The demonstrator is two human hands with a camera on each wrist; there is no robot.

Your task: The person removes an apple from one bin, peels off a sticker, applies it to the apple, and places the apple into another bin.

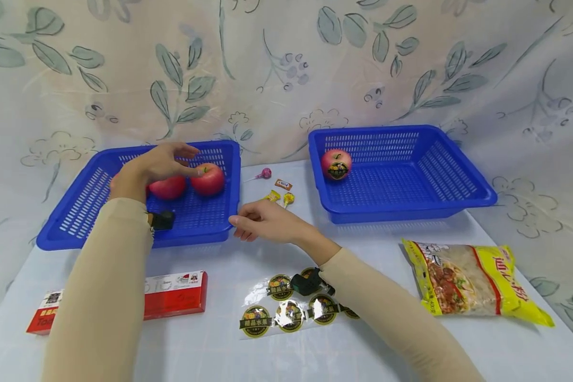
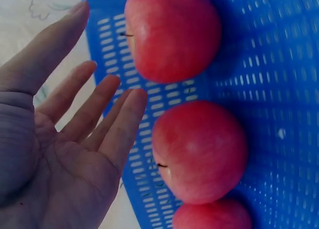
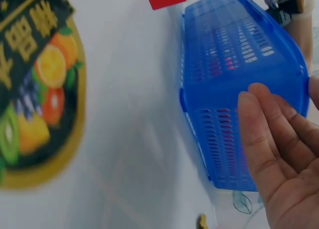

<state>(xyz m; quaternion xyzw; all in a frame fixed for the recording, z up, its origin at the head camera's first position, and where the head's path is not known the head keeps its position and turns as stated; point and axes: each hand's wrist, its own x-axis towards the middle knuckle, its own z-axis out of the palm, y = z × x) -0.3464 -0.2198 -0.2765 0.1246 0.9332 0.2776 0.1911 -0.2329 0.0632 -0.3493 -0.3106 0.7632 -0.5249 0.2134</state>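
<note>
Three red apples lie in the left blue basket (image 1: 186, 237); one apple (image 1: 208, 179) is near its right wall, a second (image 1: 167, 188) beside it, and the third is mostly hidden behind my wrist. Over them hovers my left hand (image 1: 159, 162), fingers extended. In the left wrist view that hand (image 2: 75, 149) is apart from the apples (image 2: 199, 149), with a bare palm. My right hand (image 1: 267, 220) is at the basket's right front corner, fingers loosely bent and holding nothing. Whether its thumb touches the rim I cannot tell.
A right blue basket (image 1: 410, 209) holds one apple (image 1: 336, 164) with a round sticker. Candies (image 1: 283, 184) and lollipops (image 1: 266, 173) lie between the baskets. In front are a sticker sheet (image 1: 288, 317), red boxes (image 1: 176, 294) and a yellow food bag (image 1: 472, 278).
</note>
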